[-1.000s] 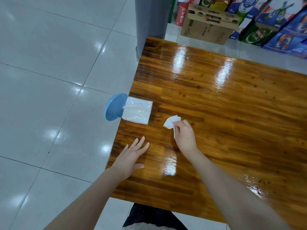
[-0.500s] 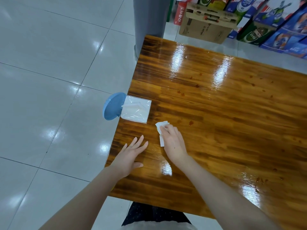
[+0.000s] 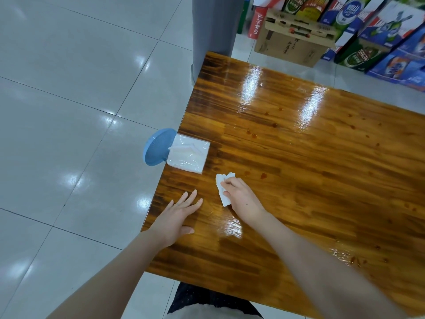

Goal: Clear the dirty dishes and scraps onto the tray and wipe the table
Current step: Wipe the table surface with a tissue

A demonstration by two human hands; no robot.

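My right hand (image 3: 241,198) presses a crumpled white tissue (image 3: 222,189) onto the glossy wooden table (image 3: 310,180), fingers curled over it. Flat on the table near its left edge lies my left hand (image 3: 178,216), fingers spread and holding nothing. Small reddish sauce spots (image 3: 263,176) sit just right of the tissue, and more spots (image 3: 251,134) lie farther back. A clear plastic pack of white napkins (image 3: 188,155) lies at the left edge. No tray or dishes are in view.
A blue round stool (image 3: 156,147) stands on the tiled floor against the table's left edge. A grey bin (image 3: 213,24) is at the far corner. Cardboard and drink cartons (image 3: 345,31) are stacked behind the table.
My right hand slid the tissue left toward me from the sauce spots, then shifted slightly back to the right. My left hand stayed flat in place.
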